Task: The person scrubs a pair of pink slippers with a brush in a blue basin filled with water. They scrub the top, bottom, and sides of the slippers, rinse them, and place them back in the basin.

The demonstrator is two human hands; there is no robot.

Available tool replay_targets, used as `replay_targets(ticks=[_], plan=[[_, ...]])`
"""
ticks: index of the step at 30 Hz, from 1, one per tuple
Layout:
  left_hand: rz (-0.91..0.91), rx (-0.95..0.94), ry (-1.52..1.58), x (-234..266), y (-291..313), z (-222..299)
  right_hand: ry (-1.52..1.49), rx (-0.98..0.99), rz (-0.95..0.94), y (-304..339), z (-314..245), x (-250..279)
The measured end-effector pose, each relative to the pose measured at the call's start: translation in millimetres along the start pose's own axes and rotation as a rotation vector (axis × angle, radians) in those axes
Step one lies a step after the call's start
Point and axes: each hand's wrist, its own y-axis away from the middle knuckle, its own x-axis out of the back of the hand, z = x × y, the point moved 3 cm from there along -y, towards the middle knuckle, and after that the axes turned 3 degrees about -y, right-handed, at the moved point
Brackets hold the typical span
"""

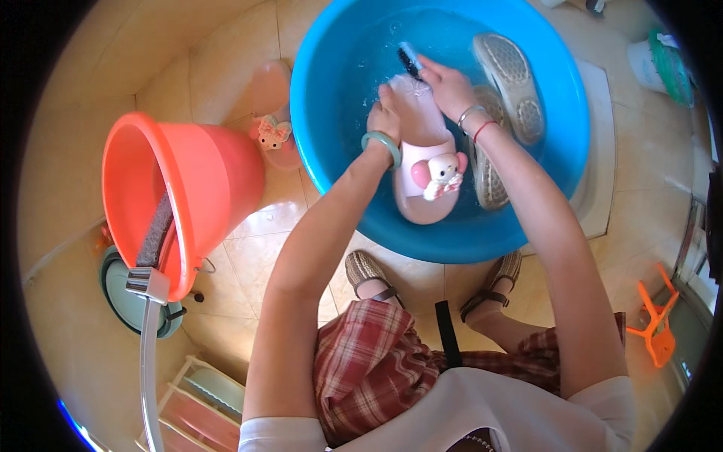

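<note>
A pale pink slipper (422, 124) with an animal-head ornament lies tilted in the big blue basin (298, 113). My left hand (385, 119) grips the slipper by its left edge near the heel. In my right hand (449, 90) is a small brush (410, 62) with dark bristles and a light back, just beyond the slipper's heel end. White suds cling to the slipper there. To the right, two pale-soled shoes rest sole up in the basin: one sole (514, 79) is fully visible, while my right forearm partly covers the other (491, 177). Water surrounds them.
Left of the basin lies a coral bucket (218, 177) on its side, and a pink slipper (277, 139) is on the tiles. A metal-handled mop (151, 290) reaches across the bucket's mouth. An orange clamp (657, 324) and a white bucket (645, 64) stand at the right.
</note>
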Motion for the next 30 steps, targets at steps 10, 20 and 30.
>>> replay_targets(ticks=[10,20,30], plan=[[-0.145,0.137,0.412,25,7,16,-0.068,-0.246,-0.076,49,-10,30],[-0.071,0.146,0.173,9,18,14,0.068,0.202,-0.043,54,-51,25],[-0.183,-0.153,0.461,14,44,45,0.108,-0.025,0.062,0,23,7]])
